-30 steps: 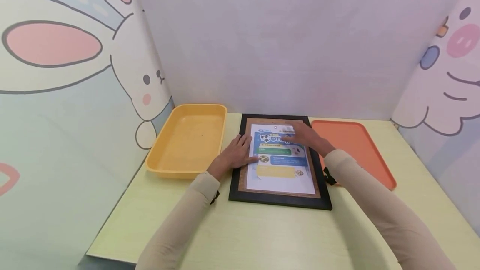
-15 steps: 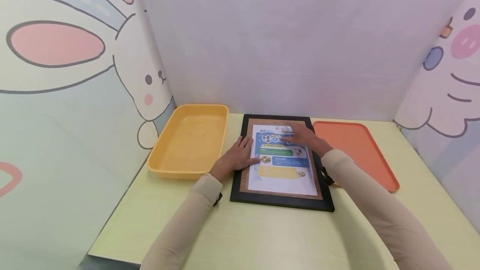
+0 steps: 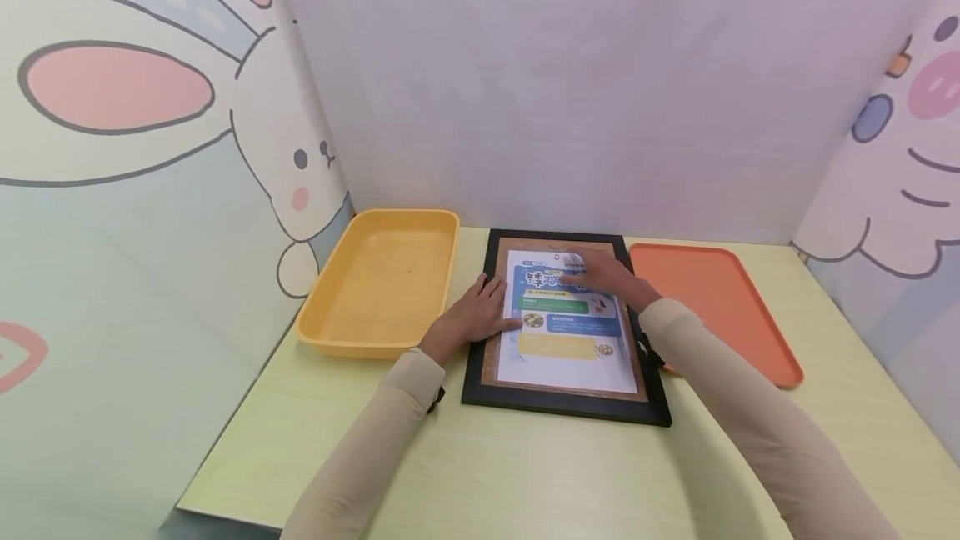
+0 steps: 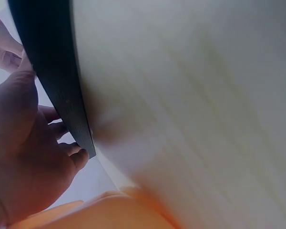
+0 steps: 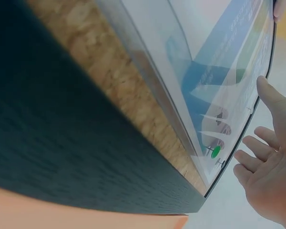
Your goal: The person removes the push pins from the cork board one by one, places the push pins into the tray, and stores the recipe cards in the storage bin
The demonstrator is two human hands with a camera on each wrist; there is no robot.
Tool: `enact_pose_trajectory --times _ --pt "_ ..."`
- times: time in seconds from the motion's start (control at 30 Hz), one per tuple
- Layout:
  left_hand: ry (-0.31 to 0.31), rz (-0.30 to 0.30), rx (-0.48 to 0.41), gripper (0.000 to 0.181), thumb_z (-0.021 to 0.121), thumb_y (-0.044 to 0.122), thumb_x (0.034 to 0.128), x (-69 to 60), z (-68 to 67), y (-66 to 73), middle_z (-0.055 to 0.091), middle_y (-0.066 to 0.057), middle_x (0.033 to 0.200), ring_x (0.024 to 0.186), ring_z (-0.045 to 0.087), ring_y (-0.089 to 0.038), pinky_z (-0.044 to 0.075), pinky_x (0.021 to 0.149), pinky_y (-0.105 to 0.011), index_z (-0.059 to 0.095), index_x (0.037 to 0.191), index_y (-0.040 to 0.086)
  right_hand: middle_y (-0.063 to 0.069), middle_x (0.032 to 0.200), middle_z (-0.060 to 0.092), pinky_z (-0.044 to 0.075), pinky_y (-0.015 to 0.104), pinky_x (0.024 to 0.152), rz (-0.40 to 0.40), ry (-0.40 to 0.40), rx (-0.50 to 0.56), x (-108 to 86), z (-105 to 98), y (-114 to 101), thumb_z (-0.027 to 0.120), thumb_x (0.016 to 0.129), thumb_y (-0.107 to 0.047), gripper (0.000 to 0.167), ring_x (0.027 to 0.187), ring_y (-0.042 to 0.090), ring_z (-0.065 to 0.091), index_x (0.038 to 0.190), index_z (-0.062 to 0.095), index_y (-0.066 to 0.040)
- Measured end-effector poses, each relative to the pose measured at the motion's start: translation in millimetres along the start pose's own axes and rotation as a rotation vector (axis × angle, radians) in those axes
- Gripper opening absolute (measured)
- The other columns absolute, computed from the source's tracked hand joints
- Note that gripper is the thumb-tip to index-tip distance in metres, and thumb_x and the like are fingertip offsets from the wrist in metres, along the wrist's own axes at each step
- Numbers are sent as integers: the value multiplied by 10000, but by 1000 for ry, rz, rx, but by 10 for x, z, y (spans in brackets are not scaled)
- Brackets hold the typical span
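Observation:
A cork board (image 3: 491, 365) with a wide black frame (image 3: 562, 411) lies flat on the table. On it is a printed poster (image 3: 570, 372) in what looks like a clear sleeve. My left hand (image 3: 474, 317) rests with spread fingers across the board's left edge, thumb over the poster; in the left wrist view its fingertips touch the black frame. Over the poster's upper right part is my right hand (image 3: 603, 273), fingers extended; whether it touches is unclear. In the right wrist view, a green push pin (image 5: 216, 152) shows near the poster's corner, close to the right hand's fingers.
A yellow tray (image 3: 318, 345) stands left of the board. An orange tray (image 3: 712, 298) lies at the right, close to the board's edge and under the right forearm. Behind the table (image 3: 465, 473) rises a pale wall (image 3: 570, 107), with cartoon-printed panels at both sides.
Both hands and the board keep their places. The head view has swung slightly, so everything sits a little further right in it.

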State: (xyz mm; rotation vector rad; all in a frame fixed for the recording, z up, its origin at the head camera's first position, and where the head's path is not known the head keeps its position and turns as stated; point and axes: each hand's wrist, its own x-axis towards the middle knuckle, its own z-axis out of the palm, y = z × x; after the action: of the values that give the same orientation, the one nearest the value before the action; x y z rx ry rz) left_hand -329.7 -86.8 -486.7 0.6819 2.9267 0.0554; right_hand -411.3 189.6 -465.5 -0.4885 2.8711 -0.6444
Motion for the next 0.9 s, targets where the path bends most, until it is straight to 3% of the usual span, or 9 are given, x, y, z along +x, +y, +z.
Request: enact_pose_trajectory --times 0.23,0.47,0.9 --pt "-4 -10 -27 984 422 736 997 9 11 -9 140 -111 1739 1598 89 -356 131 1284 -444 167 1664 60 229 1534 499 470 575 1070 -19 12 -2 59 29 33 758 961 -408 828 1191 352 599 1611 367 -76" --pt "-11 1 -35 998 422 741 993 10 7 -13 126 -120 1739 1597 86 -362 130 1283 -447 160 1663 49 229 1565 463 420 596 1117 30 -4 2 103 37 15 750 963 -426 832 1247 366 565 1614 364 -80" --pt "-6 -18 -37 998 450 735 986 9 16 12 133 -104 1740 1600 84 -345 129 1283 -440 168 1664 60 254 1557 446 396 613 1125 27 48 1 216 101 87 729 978 -422 766 1293 405 511 1573 431 -42"
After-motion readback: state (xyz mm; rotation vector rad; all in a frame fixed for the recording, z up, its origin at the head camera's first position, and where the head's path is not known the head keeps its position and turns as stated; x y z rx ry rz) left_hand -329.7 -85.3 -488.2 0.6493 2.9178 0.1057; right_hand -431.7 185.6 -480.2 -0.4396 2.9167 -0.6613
